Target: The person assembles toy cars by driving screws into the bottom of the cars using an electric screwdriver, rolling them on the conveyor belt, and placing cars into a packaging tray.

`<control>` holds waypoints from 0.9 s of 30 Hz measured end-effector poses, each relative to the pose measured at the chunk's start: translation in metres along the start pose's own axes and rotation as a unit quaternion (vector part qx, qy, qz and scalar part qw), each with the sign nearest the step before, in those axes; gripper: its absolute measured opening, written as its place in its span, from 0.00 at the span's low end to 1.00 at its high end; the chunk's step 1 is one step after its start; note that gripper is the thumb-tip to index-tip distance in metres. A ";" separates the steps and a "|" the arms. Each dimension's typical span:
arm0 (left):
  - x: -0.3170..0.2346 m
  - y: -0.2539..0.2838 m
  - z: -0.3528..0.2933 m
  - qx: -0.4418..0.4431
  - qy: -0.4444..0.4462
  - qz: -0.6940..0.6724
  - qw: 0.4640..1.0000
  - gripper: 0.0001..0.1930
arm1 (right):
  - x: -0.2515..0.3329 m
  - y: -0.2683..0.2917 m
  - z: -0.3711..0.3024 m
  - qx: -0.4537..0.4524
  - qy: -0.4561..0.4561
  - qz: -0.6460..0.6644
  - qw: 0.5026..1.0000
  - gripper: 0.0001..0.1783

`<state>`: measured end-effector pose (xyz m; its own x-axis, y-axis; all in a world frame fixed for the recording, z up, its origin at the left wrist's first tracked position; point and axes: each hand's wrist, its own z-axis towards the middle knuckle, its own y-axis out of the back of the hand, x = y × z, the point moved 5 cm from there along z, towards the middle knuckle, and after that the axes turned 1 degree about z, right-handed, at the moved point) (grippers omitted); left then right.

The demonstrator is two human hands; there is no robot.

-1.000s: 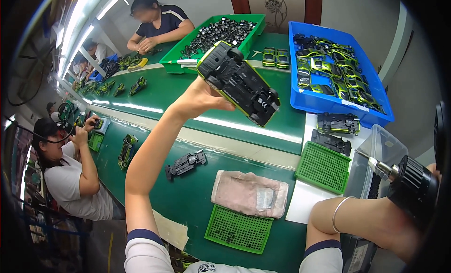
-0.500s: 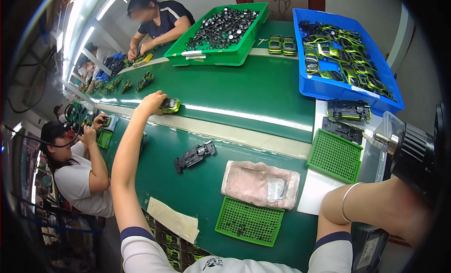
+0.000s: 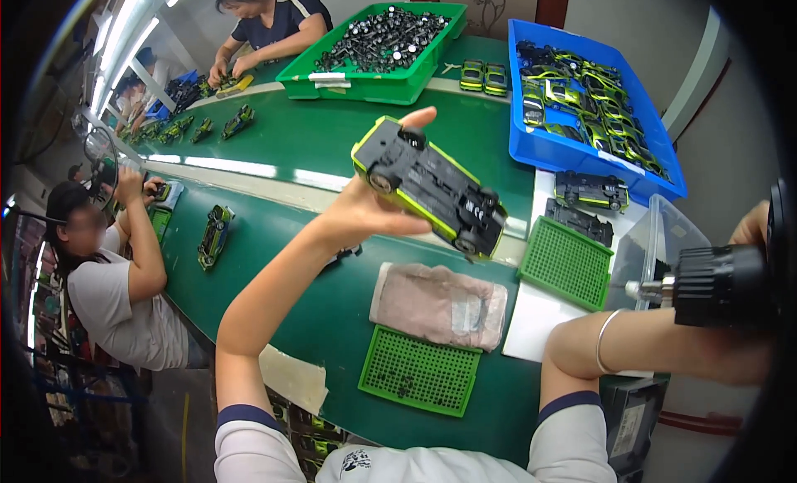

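Note:
My left hand [image 3: 365, 207] grips a green and black toy car [image 3: 440, 188] by its sides, raised above the bench. Its black underside with wheels faces up. At the right edge, my right hand [image 3: 750, 224] is wrapped round a black electric screwdriver [image 3: 721, 285], its tip pointing left; part of that hand is hidden behind the tool. Behind my left wrist, a loose black car chassis [image 3: 342, 257] is mostly covered. A pink cloth pad [image 3: 438, 304] and a green perforated tray [image 3: 419, 371] holding small dark screws lie below the held car.
A green bin [image 3: 357, 88] of wheel axles and a blue bin [image 3: 531, 147] of toy cars stand at the back. Another perforated tray [image 3: 564, 263] and a clear plastic box [image 3: 656, 225] are at right. Another toy car [image 3: 215, 236] lies left, near a co-worker [image 3: 116, 275].
My left hand has brought the toy car from the far strip toward me, up and right, and its underside now shows. The screwdriver in my right hand has shifted slightly down and levelled.

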<state>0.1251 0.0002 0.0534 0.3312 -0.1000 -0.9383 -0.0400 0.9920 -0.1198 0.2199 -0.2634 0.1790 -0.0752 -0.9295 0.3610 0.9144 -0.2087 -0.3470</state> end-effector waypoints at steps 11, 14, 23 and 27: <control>0.054 -0.038 -0.085 -0.108 0.019 0.151 0.982 0.47 | -0.039 -0.034 -0.009 -0.005 -0.114 -0.039 0.993 0.33; 0.055 -0.027 -0.089 -0.087 -0.023 0.315 0.945 0.46 | -0.048 -0.058 -0.021 0.001 -0.137 -0.049 0.989 0.34; 0.068 -0.010 -0.110 -0.013 0.020 0.275 0.961 0.33 | -0.087 -0.039 -0.084 -0.055 -0.065 -0.259 0.962 0.44; 0.066 -0.011 -0.110 -0.005 0.032 0.273 0.961 0.33 | -0.099 -0.039 -0.094 -0.057 -0.085 -0.259 0.960 0.44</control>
<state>0.0436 -0.0258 -0.0434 0.1999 0.4306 -0.8801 -0.2002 0.8972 0.3936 0.1548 -0.1916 0.0756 -0.4335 -0.6301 0.6442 0.7209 -0.6714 -0.1716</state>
